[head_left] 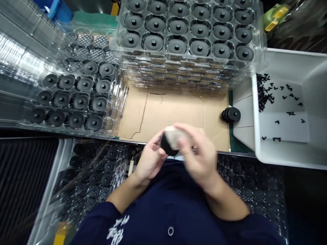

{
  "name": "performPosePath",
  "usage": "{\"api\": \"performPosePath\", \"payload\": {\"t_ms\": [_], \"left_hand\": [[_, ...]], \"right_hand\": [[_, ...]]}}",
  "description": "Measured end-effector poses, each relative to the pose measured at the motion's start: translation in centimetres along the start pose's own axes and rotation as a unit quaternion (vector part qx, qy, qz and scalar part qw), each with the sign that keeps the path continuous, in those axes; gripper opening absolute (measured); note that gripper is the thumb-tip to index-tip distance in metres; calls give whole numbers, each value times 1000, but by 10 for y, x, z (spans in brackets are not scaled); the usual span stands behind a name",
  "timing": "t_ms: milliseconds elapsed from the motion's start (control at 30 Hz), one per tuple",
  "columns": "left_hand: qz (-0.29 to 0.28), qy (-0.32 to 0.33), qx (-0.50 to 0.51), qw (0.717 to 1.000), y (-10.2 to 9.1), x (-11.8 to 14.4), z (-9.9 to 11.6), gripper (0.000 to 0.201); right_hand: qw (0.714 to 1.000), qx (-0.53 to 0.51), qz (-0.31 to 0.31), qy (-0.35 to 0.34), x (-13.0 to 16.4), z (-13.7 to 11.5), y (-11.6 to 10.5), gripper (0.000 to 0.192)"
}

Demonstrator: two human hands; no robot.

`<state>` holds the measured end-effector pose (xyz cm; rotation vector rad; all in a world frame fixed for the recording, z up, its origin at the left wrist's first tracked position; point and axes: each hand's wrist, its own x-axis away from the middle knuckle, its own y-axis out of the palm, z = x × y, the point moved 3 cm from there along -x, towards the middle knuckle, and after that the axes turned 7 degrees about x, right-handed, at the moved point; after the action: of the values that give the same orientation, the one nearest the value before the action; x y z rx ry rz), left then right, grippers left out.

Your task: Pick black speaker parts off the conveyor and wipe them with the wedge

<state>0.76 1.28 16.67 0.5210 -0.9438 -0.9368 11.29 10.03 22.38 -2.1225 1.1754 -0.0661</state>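
My left hand (152, 157) is closed around the rim of a round black disc (167, 146), held over the front edge of the work surface. Over the disc's face, my right hand (198, 149) pinches a pale, whitish cloth-like pad (173, 135) that touches the disc. The right fingers and the pad are smeared by motion. Several more black discs (233, 114) stand stacked on their sides at the right end of the cardboard (173, 109).
A clear tray stack (176, 56) filled with black discs stands at the back. Another clear tray (108, 112) lies left, partly filled. At right, a white bin (281, 154) contains small black parts (265, 97). More trays of discs (102, 166) sit below the edge.
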Motion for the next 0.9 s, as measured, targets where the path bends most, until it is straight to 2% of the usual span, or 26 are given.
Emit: {"api": "performPosePath", "payload": {"t_ms": [33,100,167,200,267,333,400,467,533,567,667,733,800,867,900], "left_hand": [[6,10,-4,1000,-2,0,1,69],[23,38,-10,999,-9,0,4,65],[29,68,-11,997,-14,1,7,64],[25,77,-12,997,-15,2,7,64],[1,84,-18,996,-9,2,5,64],[-30,66,-31,997,0,2,1,64],[-49,41,-40,997,8,1,-1,63],[-49,30,-33,998,11,1,1,63],[-42,32,-16,998,10,3,5,62],[-43,29,-9,999,10,4,7,62],[-70,16,1,997,16,10,9,62],[-91,5,1,996,24,13,7,61],[-100,-10,5,995,30,14,3,61],[-100,-29,8,995,34,15,-1,59],[-99,-39,9,994,35,16,-3,60]], "right_hand": [[999,11,-12,-44,0,-8,1,27],[992,44,-76,-90,6,-8,5,24],[984,88,-130,-81,12,4,4,21],[984,107,-124,-63,12,9,0,20],[990,119,-66,-46,11,8,-9,21],[993,89,-12,-75,8,-4,-15,24],[991,51,-13,-124,8,-14,-15,24],[988,25,-58,-137,15,-9,-12,23],[991,21,-94,-98,28,14,-9,22],[994,26,-94,-57,36,30,-9,21],[990,32,-64,122,61,78,-9,22],[975,7,-64,214,70,94,-10,26],[970,-18,-55,237,69,89,-18,29],[981,-17,-11,192,57,66,-32,28],[989,-10,17,145,49,51,-40,29]]}}
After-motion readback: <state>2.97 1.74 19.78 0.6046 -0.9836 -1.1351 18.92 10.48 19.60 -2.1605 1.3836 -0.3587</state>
